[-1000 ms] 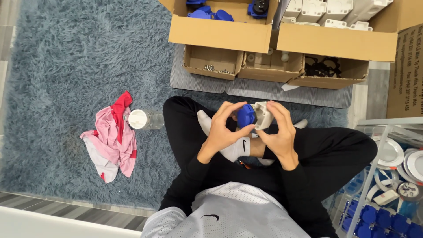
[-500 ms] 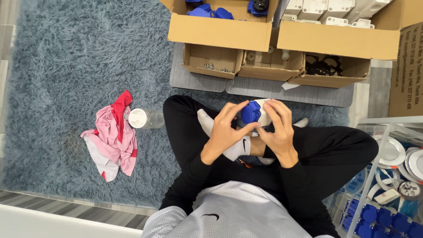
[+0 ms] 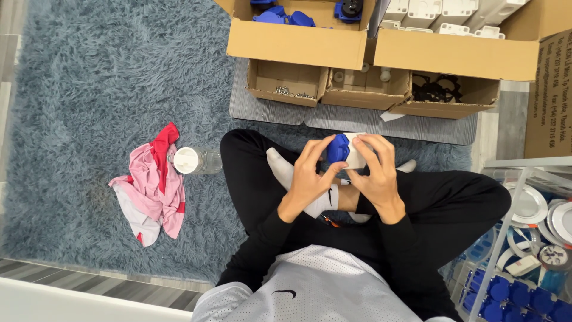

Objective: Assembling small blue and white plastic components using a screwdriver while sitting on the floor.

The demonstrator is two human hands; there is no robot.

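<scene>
**Both hands on the blue-and-white part**

I see a crumpled pink and red cloth [image 3: 152, 189] on the rug, left. My left hand [image 3: 310, 176] and right hand [image 3: 374, 173] clasp a small blue-and-white plastic piece [image 3: 344, 150] over crossed legs; probably two parts joined.

You are sitting cross-legged on a shaggy blue-grey rug [image 3: 89, 77] that is covering most of the floor. A pink, red and white cloth [image 3: 152, 188] is lying crumpled on the rug to your left, and a clear bottle with a white cap [image 3: 196, 160] is lying on its side just beside it. Ahead of you, a grey mat [image 3: 268, 113] is resting on the rug, carrying open cardboard boxes [image 3: 298, 42]. A strip of wood-look flooring [image 3: 71, 280] is showing at the rug's near edge.
</scene>
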